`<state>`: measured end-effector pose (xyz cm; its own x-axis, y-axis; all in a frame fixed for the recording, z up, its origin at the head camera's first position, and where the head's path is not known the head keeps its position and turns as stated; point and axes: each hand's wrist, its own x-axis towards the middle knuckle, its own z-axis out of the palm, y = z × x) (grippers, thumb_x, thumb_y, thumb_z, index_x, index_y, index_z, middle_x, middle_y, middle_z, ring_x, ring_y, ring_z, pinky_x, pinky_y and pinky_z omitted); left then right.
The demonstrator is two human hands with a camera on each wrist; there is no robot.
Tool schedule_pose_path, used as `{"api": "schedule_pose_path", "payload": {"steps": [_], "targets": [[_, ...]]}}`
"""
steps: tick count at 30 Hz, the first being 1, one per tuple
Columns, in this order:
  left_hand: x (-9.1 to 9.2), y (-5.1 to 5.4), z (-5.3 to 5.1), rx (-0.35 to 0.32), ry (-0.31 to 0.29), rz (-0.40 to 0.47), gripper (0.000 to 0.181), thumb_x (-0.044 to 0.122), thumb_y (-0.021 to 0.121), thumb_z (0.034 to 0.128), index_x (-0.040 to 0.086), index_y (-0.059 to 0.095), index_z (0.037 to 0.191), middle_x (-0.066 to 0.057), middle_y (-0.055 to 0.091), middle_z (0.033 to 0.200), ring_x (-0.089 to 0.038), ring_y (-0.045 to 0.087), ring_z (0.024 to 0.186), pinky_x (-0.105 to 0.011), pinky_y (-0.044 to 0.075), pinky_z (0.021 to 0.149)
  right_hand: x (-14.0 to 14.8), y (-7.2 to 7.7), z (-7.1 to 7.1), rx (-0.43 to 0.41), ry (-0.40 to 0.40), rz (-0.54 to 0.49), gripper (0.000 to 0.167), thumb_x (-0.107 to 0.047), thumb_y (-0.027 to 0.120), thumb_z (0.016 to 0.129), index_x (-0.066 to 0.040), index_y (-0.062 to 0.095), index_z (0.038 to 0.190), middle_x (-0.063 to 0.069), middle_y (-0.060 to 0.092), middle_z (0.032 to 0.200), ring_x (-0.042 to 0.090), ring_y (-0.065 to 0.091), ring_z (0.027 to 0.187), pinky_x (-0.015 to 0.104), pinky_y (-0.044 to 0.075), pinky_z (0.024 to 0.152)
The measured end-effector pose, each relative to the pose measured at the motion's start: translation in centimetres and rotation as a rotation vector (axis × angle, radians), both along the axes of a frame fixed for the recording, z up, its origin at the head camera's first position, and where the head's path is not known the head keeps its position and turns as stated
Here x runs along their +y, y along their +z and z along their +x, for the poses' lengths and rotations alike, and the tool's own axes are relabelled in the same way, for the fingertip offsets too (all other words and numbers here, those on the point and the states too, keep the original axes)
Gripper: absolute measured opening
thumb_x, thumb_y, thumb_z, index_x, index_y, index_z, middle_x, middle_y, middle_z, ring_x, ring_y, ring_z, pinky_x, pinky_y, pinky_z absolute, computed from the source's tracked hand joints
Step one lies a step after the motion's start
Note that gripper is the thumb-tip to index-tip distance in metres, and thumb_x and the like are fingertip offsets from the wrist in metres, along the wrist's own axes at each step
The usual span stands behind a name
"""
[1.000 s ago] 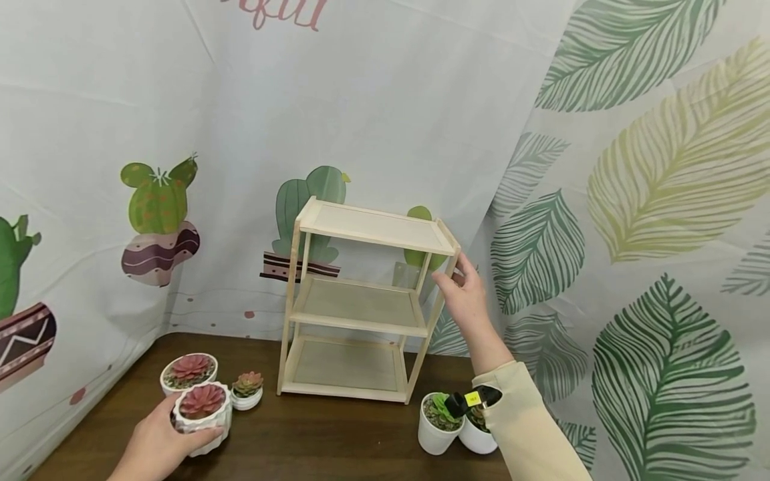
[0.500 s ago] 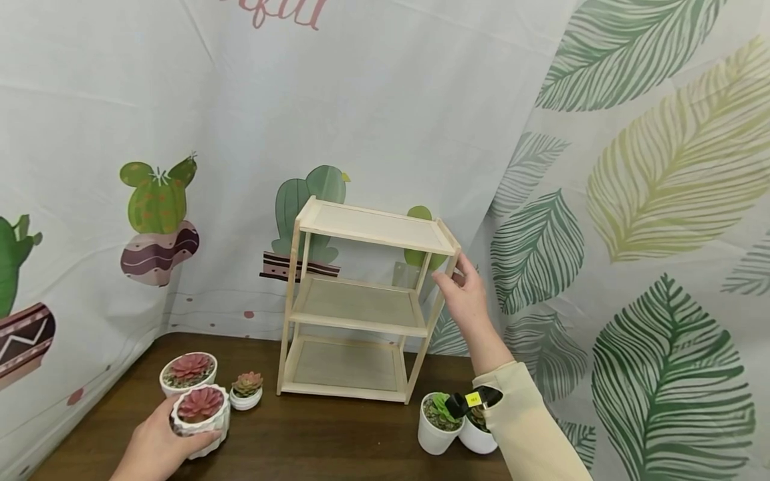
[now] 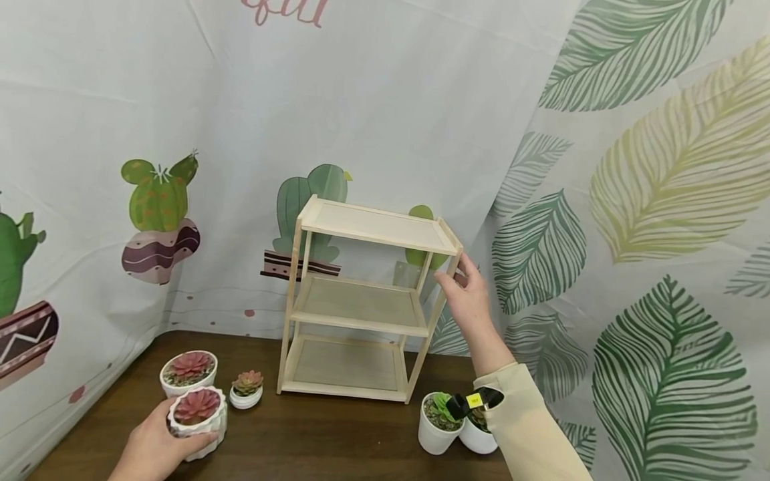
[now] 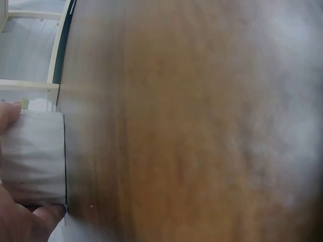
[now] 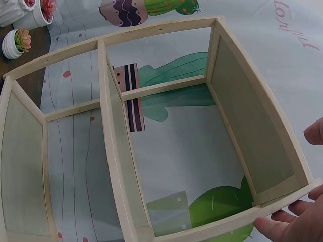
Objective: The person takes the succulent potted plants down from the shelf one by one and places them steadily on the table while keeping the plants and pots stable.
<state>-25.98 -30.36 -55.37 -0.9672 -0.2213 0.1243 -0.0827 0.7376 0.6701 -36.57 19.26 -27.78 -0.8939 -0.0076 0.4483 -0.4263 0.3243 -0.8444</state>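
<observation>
In the head view, my left hand (image 3: 153, 441) grips a white ridged pot (image 3: 210, 437) with a red succulent (image 3: 197, 405) in it. Thumb and fingers lie on either side of that pot, and the left wrist view shows its pale side wall (image 4: 35, 159). My right hand (image 3: 471, 297) is at the upper right front post of a three-tier wooden shelf (image 3: 355, 324). Its fingers (image 5: 285, 222) curl against the post near the top, with the thumb standing a little apart in the right wrist view.
Behind the held pot stands a white pot with a red succulent (image 3: 188, 369). A small potted succulent (image 3: 246, 389) sits left of the shelf. Two white pots are at right: one with a green plant (image 3: 436, 431), another (image 3: 479, 437) partly behind the sleeve. A printed cloth (image 3: 385, 120) hangs behind.
My left hand has shifted the held pot very slightly left. My right hand and the shelf keep their places; the head view has moved a touch.
</observation>
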Motion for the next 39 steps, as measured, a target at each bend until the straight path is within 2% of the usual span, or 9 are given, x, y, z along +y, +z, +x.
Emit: {"api": "schedule_pose_path", "payload": {"steps": [10, 16, 22, 27, 28, 32, 34, 35, 39], "targets": [[0.1, 0.3, -0.2, -0.019, -0.055, 0.005, 0.113, 0.064, 0.085, 0.0741, -0.011, 0.036, 0.143, -0.038, 0.056, 0.134, -0.055, 0.058, 0.121, -0.061, 0.053, 0.090, 0.4, -0.1, -0.1, 0.022, -0.007, 0.012, 0.069, -0.030, 0.063, 0.100, -0.029, 0.033, 0.162, 0.010, 0.040, 0.162, 0.034, 0.049, 0.144, 0.058, 0.047, 0.111], [0.1, 0.4, -0.4, -0.030, -0.089, 0.019, 0.114, 0.062, 0.083, 0.0771, -0.011, 0.030, 0.147, -0.038, 0.054, 0.137, -0.056, 0.056, 0.124, -0.061, 0.052, 0.091, 0.6, -0.1, -0.1, 0.006, -0.002, 0.025, 0.073, -0.028, 0.063, 0.101, -0.028, 0.027, 0.164, 0.014, 0.038, 0.163, 0.037, 0.046, 0.146, 0.060, 0.044, 0.113], [-0.3, 0.9, 0.1, -0.093, -0.050, 0.056, 0.112, 0.069, 0.075, 0.0819, -0.008, 0.033, 0.152, -0.039, 0.048, 0.145, -0.057, 0.051, 0.130, -0.060, 0.052, 0.095, 0.8, -0.3, -0.2, -0.015, 0.004, 0.046, 0.077, -0.030, 0.064, 0.100, -0.030, 0.024, 0.165, 0.013, 0.040, 0.162, 0.037, 0.050, 0.142, 0.059, 0.047, 0.110], [-0.6, 2.3, 1.0, -0.101, -0.018, 0.110, 0.111, 0.072, 0.069, 0.0848, -0.006, 0.034, 0.155, -0.038, 0.044, 0.151, -0.052, 0.053, 0.132, -0.052, 0.056, 0.093, 1.3, -0.5, -0.1, -0.033, 0.034, 0.095, 0.080, -0.029, 0.065, 0.100, -0.033, 0.018, 0.165, 0.014, 0.043, 0.159, 0.038, 0.055, 0.137, 0.059, 0.049, 0.107], [-0.6, 2.6, 1.2, -0.090, -0.018, 0.120, 0.109, 0.072, 0.068, 0.0863, -0.006, 0.034, 0.156, -0.037, 0.043, 0.152, -0.051, 0.053, 0.133, -0.046, 0.058, 0.091, 1.4, -0.6, 0.0, -0.039, 0.044, 0.105, 0.081, -0.029, 0.065, 0.100, -0.033, 0.017, 0.166, 0.015, 0.043, 0.159, 0.038, 0.055, 0.137, 0.060, 0.049, 0.107], [-0.3, 4.1, 1.8, -0.019, -0.029, 0.129, 0.096, 0.065, 0.063, 0.0938, -0.006, 0.038, 0.153, -0.036, 0.045, 0.152, -0.050, 0.056, 0.132, -0.042, 0.060, 0.087, 2.3, -0.7, 0.2, -0.080, 0.075, 0.172, 0.083, -0.033, 0.065, 0.101, -0.030, 0.014, 0.167, 0.018, 0.040, 0.161, 0.040, 0.052, 0.140, 0.061, 0.046, 0.110], [-0.1, 5.1, 2.0, 0.026, -0.037, 0.102, 0.088, 0.063, 0.061, 0.0960, -0.003, 0.043, 0.151, -0.035, 0.050, 0.149, -0.052, 0.056, 0.130, -0.044, 0.059, 0.087, 2.7, -0.7, 0.4, -0.104, 0.087, 0.216, 0.085, -0.036, 0.064, 0.101, -0.028, 0.011, 0.167, 0.019, 0.036, 0.164, 0.041, 0.048, 0.144, 0.061, 0.044, 0.112], [0.1, 5.7, 2.0, 0.046, -0.046, 0.088, 0.084, 0.062, 0.062, 0.0964, -0.001, 0.046, 0.150, -0.035, 0.051, 0.147, -0.053, 0.055, 0.130, -0.051, 0.056, 0.089, 3.0, -0.7, 0.5, -0.115, 0.091, 0.241, 0.085, -0.037, 0.063, 0.102, -0.026, 0.009, 0.167, 0.020, 0.034, 0.166, 0.042, 0.046, 0.146, 0.061, 0.044, 0.113], [1.2, 8.5, 1.5, 0.154, -0.083, 0.000, 0.072, 0.060, 0.065, 0.0948, 0.009, 0.055, 0.145, -0.029, 0.058, 0.143, -0.053, 0.054, 0.129, -0.060, 0.050, 0.092, 3.6, -0.3, 0.9, -0.138, 0.098, 0.338, 0.088, -0.038, 0.061, 0.103, -0.022, 0.005, 0.168, 0.021, 0.029, 0.167, 0.044, 0.041, 0.148, 0.061, 0.042, 0.114]]}}
